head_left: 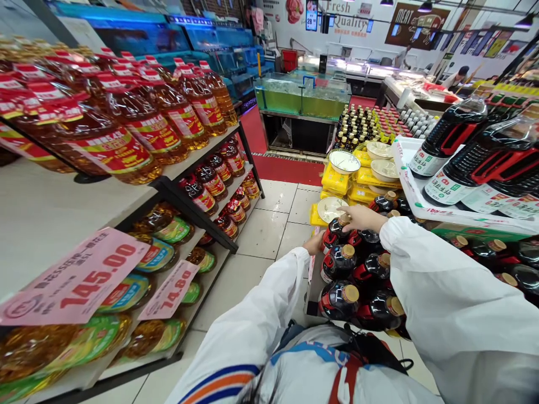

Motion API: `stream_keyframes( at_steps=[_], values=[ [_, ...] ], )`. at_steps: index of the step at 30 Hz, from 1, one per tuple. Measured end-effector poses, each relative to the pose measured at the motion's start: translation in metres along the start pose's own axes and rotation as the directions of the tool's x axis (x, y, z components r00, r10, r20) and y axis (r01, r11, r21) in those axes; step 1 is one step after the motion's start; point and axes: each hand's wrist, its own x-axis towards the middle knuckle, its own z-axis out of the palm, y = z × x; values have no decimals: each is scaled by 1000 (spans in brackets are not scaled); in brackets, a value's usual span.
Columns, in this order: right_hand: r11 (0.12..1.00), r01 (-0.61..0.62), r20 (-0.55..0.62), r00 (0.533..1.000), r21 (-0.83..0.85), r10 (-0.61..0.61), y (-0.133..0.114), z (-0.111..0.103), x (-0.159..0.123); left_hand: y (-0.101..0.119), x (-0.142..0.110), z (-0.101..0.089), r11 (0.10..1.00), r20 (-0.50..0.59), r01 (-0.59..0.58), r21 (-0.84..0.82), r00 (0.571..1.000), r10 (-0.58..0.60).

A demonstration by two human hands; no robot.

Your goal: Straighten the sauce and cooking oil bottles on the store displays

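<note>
Both my arms in white sleeves reach forward to a low display of dark sauce bottles with tan caps. My right hand (361, 217) lies on top of the farthest dark bottle (337, 231), its fingers curved over the cap. My left hand (314, 243) presses against that same bottle's left side, mostly hidden behind my sleeve. More dark bottles (342, 261) with red handles stand in rows just nearer to me.
Shelves of cooking oil bottles (138, 120) with pink price tags (76, 279) run along the left. A tiled aisle (261, 230) leads ahead to fish tanks (301, 95). Yellow packs with bowls (344, 163) and large dark bottles (448, 134) on a white tray sit right.
</note>
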Motion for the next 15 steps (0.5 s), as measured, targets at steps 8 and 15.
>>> stream_keyframes(
  at_steps=[8, 15],
  values=[
    [986, -165, -51, 985, 1, 165, 103, -39, -63, 87, 11, -58, 948, -285, 50, 314, 957, 44],
    [993, -67, 49, 996, -94, 72, 84, 23, -78, 205, 49, 3, 743, 3, -251, 620, 948, 318]
  ],
)
